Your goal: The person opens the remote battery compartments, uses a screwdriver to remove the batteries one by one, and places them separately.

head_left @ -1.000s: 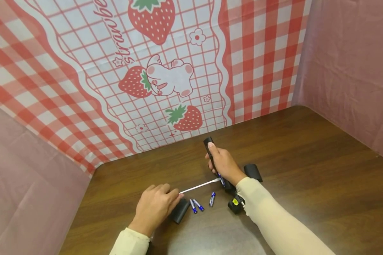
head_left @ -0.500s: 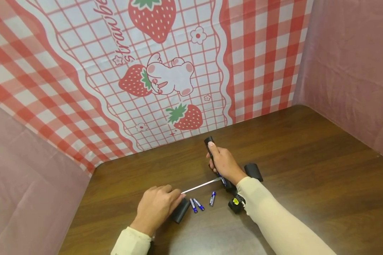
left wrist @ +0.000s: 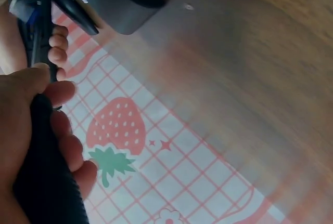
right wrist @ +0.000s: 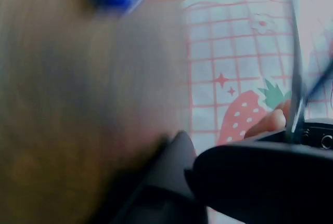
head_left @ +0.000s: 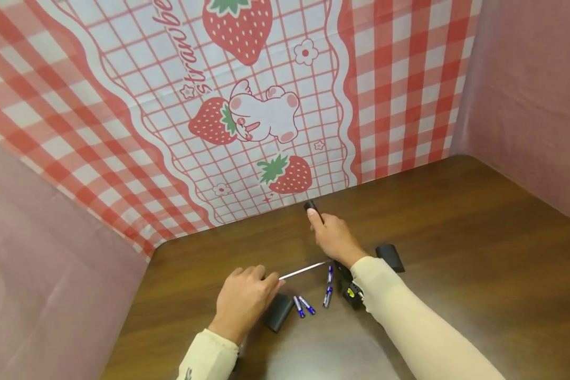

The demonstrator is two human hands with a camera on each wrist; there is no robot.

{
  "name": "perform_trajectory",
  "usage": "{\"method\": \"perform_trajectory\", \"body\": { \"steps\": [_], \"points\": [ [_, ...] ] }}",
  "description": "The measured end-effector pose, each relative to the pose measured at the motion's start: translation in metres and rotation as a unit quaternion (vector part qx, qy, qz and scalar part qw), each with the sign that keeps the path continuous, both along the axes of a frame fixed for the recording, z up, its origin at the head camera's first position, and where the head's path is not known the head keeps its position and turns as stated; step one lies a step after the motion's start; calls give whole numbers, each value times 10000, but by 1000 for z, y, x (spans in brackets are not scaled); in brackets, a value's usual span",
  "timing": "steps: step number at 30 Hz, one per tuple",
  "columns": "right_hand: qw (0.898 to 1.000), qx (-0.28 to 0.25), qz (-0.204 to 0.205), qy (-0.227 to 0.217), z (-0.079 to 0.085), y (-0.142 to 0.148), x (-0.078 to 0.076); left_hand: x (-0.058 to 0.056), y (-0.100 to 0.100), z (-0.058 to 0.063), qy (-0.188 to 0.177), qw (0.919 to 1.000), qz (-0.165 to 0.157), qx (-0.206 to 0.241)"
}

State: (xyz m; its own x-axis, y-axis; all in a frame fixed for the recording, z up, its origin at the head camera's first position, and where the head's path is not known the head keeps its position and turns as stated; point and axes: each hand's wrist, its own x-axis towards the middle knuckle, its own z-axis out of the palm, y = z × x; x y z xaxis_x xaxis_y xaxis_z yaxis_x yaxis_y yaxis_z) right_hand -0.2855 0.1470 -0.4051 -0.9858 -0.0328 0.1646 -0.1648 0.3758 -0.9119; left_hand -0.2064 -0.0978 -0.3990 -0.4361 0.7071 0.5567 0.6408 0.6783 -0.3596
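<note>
My left hand (head_left: 247, 301) grips the black handle (left wrist: 47, 167) of a flat-bladed screwdriver. Its thin metal shaft (head_left: 303, 271) reaches right, to the near end of a black handheld device (head_left: 312, 206). That device is held in my right hand (head_left: 336, 238), thumb along its upper end. Small buttons show on it in the right wrist view, where the shaft crosses in front. Two blue-and-silver batteries (head_left: 329, 287) lie end to end just below the right hand. The device's lower part is hidden behind that hand in the head view.
Two more batteries (head_left: 304, 306) lie side by side left of centre. Next to them is a black curved piece (head_left: 278, 312), partly under the left hand. Another black curved piece (head_left: 390, 257) lies right of the right wrist. A strawberry-print cloth (head_left: 266, 116) hangs behind the table.
A battery that sat at the device's near end now lies on the table below the right hand. The device has tilted, and the head view has shifted slightly.
</note>
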Motion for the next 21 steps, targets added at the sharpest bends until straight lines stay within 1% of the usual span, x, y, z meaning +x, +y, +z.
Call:
{"method": "perform_trajectory", "body": {
  "steps": [2, 3, 5, 8, 12, 17, 21],
  "points": [
    [9998, 188, -84, 25, -1, -3, -2, 1, 0, -2, -49, 9999, 77, 51],
    [9997, 202, -99, 21, -1, -4, -4, 2, 0, -3, -108, 9998, 131, 89],
    [9999, 85, -37, -54, -3, -7, -6, 2, -2, -6, -274, 9992, 246, 131],
    [9997, 125, 83, -176, -5, -9, -8, 3, -4, -10, -461, 9982, 358, 150],
    [9997, 39, 88, -217, -7, -9, -7, 3, -5, -13, -555, 9975, 376, 200],
    [9999, -37, 40, -125, -8, -8, -6, 4, -4, -14, -579, 9972, 376, 292],
    [9999, -71, 37, -140, -9, -7, -6, 4, -3, -14, -623, 9967, 383, 343]
  ]
}}
